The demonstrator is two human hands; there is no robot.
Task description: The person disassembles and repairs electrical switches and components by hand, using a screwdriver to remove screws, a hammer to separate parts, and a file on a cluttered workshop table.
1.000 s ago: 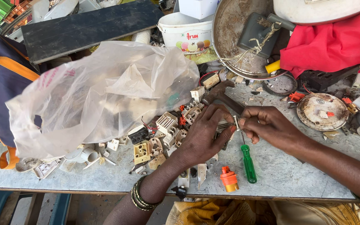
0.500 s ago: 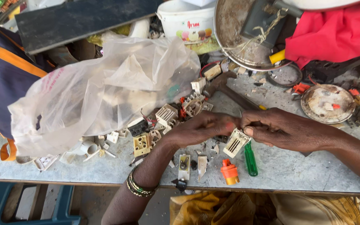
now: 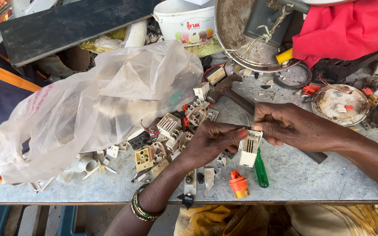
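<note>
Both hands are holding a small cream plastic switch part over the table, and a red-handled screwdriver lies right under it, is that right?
Not quite: the screwdriver handle lying under the small cream plastic switch part is green, not red, as the head view shows. The rest stands: the left hand and the right hand both hold that part over the grey table.

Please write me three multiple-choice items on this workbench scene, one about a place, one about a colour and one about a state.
1. Where does the big plastic bag lie?
A. left of the hands
B. right of the hands
C. on the floor

2. What colour is the screwdriver handle?
A. red
B. green
C. black

3. How is the cream switch part held?
A. lying loose on the table
B. pinched by the left hand and right hand
C. inside the bag

Answers: 1 A, the bag fills the table's left half; 2 B, the handle below the part is green; 3 B, fingertips of both hands grip its top.
</note>
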